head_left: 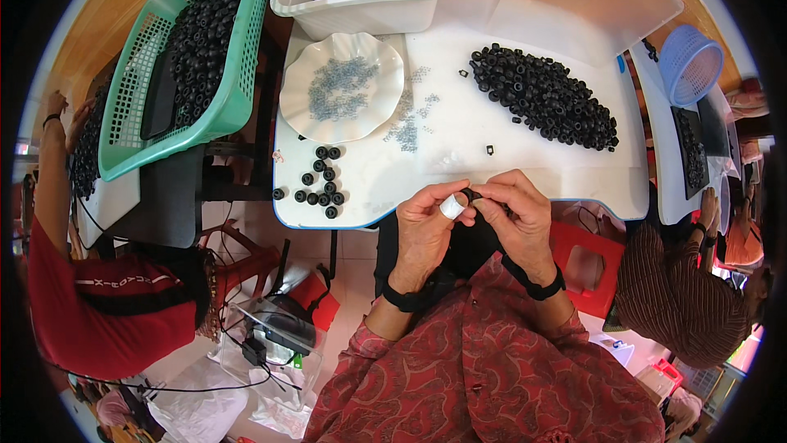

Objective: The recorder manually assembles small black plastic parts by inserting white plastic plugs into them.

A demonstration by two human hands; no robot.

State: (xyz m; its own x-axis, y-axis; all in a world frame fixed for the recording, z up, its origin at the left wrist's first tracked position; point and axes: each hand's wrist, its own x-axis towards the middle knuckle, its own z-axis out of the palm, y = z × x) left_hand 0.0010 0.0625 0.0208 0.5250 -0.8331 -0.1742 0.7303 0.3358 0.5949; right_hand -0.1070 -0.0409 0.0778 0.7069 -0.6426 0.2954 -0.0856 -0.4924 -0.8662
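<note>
Close together at the table's near edge, both hands pinch one small black plastic part [470, 195]. My left hand [422, 234] grips it between thumb and fingers, and a white wrap [453, 205] covers one of its digits. My right hand [522, 215] closes on the part from the other side, its fingertips hiding much of it. Beyond them, a pile of small black plastic parts [541, 97] lies on the white table [459, 166]. A scalloped white plate [299, 107] holds tiny metal springs [343, 86]; more loose springs [403, 130] lie beside it. Several round black pieces [329, 188] sit near the left corner.
A white tub [361, 13] of black parts stands at the back, left of a translucent plastic sheet [586, 4]. A green basket [176, 127] is on the left, near a person in red [115, 304]. A red stool [584, 267] and another person [684, 295] are at right.
</note>
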